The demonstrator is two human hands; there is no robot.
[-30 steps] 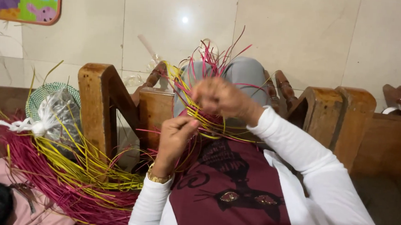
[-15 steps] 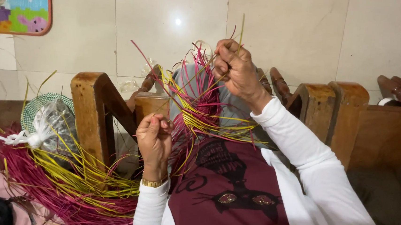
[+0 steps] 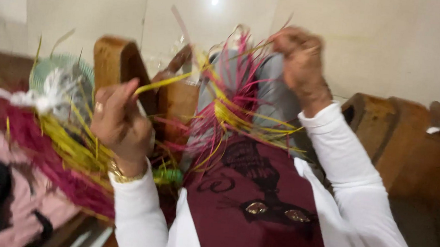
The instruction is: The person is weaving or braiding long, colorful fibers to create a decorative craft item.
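- Hands are both up, working on a bunch of pink and yellow strips that sits between them, on the grey knees.
- The left hand is closed on one yellow strip. It seems to pull the strip out to the side to keep it tight.
- The right hand is closed at the top of the bunch. It looks like it pinches strip ends there, but the picture is blurry.
- Left of the left hand lies a big pile of pink and yellow strips, close enough to grab more.
- A wooden bench back stands behind both hands.
- Loose strip ends stick out all around and could get in the way of the fingers.
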